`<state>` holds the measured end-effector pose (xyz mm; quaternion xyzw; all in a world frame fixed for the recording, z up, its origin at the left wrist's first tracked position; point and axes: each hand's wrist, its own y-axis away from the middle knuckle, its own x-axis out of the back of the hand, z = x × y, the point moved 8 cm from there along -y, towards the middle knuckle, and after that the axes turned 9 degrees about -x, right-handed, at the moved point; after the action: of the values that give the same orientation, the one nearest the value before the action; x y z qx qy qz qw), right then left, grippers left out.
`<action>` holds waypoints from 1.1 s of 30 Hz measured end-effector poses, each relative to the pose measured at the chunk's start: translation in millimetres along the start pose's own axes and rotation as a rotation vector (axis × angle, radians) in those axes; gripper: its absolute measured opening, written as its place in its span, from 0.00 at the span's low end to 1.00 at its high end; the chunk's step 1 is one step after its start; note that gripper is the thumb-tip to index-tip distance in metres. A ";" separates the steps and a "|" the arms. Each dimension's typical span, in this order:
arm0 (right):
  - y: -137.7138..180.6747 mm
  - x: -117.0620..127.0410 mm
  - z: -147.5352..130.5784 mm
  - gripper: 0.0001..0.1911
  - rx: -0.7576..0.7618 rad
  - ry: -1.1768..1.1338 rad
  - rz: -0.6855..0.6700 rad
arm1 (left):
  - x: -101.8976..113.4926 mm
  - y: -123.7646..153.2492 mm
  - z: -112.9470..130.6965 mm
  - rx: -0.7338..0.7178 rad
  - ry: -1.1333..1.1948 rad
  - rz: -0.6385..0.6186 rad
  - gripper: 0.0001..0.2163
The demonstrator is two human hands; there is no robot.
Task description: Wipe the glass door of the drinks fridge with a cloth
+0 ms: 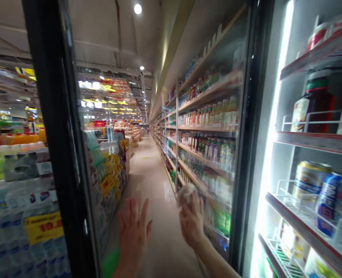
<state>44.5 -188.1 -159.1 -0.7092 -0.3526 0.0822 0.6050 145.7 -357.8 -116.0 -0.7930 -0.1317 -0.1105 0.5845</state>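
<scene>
A glass cooler door (159, 162) in a black frame stands in front of me, and the aisle shows through it. My right hand (192, 220) has its fingers over a bunched, greyish-white cloth (188, 192), which seems to be pressed to the lower right part of the glass. Motion blurs the cloth's edges. To the left, my left hand (134, 227) is raised with its fingers spread and nothing in it. Whether its palm touches the glass I cannot tell. A blurred green patch (111, 262) shows beside the left wrist.
On the right is the lit cooler, with drink cans (312, 173) and a dark bottle (318, 100) on wire-edged shelves. Stacked bottle packs (17, 216) with a yellow price sign (44, 227) stand at the left. Beyond the glass, bottle shelves (208, 127) line the aisle floor (148, 154).
</scene>
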 end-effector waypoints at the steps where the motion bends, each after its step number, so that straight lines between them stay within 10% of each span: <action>1: 0.9 -5.0 -11.6 0.31 0.109 -0.005 -0.067 | -2.5 -1.2 5.9 -0.023 0.014 -0.010 0.30; 8: -28.2 32.2 102.6 0.32 -0.343 0.118 0.285 | -17.5 -1.8 30.1 -0.044 0.028 -0.059 0.30; 14: -19.1 6.5 75.8 0.29 0.041 0.097 -0.050 | -19.1 -2.0 33.3 -0.034 0.020 -0.036 0.32; 19: -46.8 34.0 149.0 0.29 -0.391 0.119 0.211 | -19.8 -2.7 32.3 -0.032 0.027 -0.038 0.33; 25: 14.7 -4.2 91.2 0.28 0.118 0.089 -0.115 | -21.4 -1.1 28.7 -0.040 0.017 -0.031 0.32; 30: 29.6 22.0 130.9 0.29 -0.352 0.160 0.200 | -21.4 -0.9 27.7 -0.036 0.014 -0.028 0.32; 33: 20.7 7.8 99.5 0.26 -0.125 0.084 0.018 | -22.5 0.0 28.3 -0.039 0.012 -0.027 0.32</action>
<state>4.4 -104.2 -200.9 -0.7515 -0.3252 0.0355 0.5729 125.1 -332.5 -131.7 -0.8018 -0.1368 -0.1257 0.5680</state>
